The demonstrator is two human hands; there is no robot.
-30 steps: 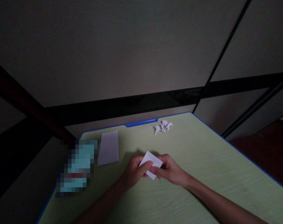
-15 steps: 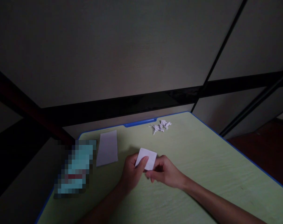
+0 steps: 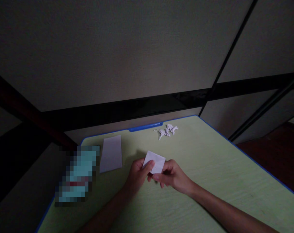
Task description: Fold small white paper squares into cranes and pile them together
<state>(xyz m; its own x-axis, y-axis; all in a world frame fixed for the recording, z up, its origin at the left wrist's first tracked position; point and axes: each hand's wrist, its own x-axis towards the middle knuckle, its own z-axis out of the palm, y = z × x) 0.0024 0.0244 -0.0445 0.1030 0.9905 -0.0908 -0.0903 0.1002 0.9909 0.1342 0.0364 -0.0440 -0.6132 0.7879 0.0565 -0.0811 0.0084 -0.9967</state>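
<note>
A small white paper piece [image 3: 155, 160] is held above the pale green table [image 3: 210, 168] by both hands. My left hand [image 3: 137, 176] pinches its left edge with the thumb on top. My right hand [image 3: 172, 176] grips its lower right side, fingers curled under it. The paper looks folded, with a crease across it. Both forearms reach in from the bottom of the view.
A stack of white paper sheets [image 3: 111, 153] lies to the left of my hands. Several small folded white paper shapes [image 3: 167, 131] sit near the far edge by a blue handle [image 3: 145, 127]. A blurred light-blue packet [image 3: 77, 176] lies at the left edge. The room is dim.
The paper has turned in my hands and tilted, and both hands have shifted their hold on it slightly. Nothing else on the table has moved.
</note>
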